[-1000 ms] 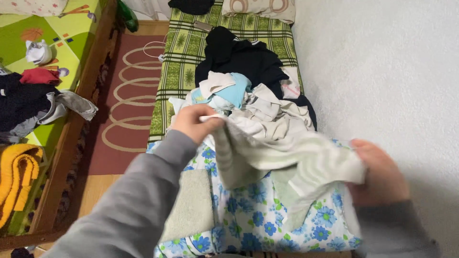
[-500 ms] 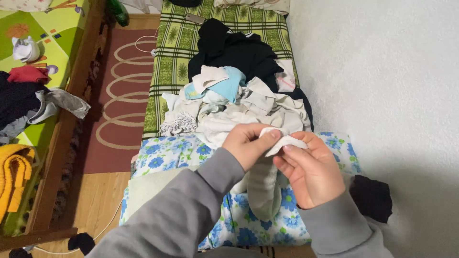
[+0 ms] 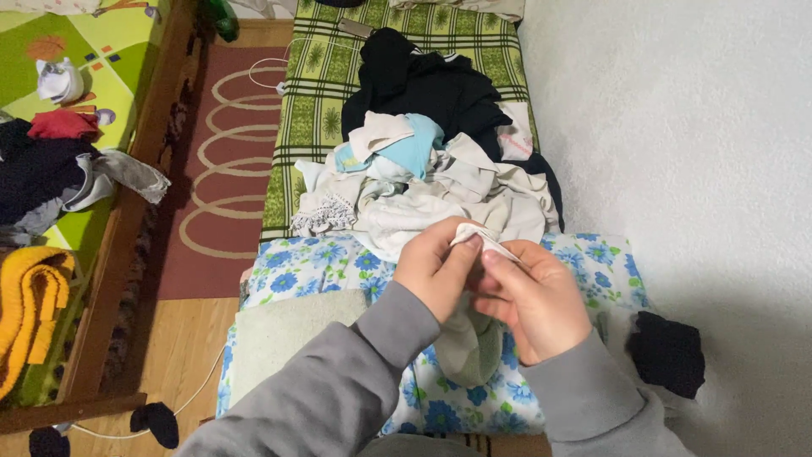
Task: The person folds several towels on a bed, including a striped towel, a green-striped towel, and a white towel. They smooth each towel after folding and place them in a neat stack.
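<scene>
My left hand (image 3: 436,271) and right hand (image 3: 533,296), at lower centre, both pinch the pale striped cloth (image 3: 469,338) by its top edge; I should keep the corners matched, letting it hang straight over the floral sheet (image 3: 296,271).

You wear grey sleeves (image 3: 338,381) (soft knit, ribbed cuffs) reaching to your bare left hand (image 3: 436,267) and right hand (image 3: 533,296).

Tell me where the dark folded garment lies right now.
In the head view, the dark folded garment lies at lower right, against the white wall, just right of the blue floral sheet and the right hand.
</scene>
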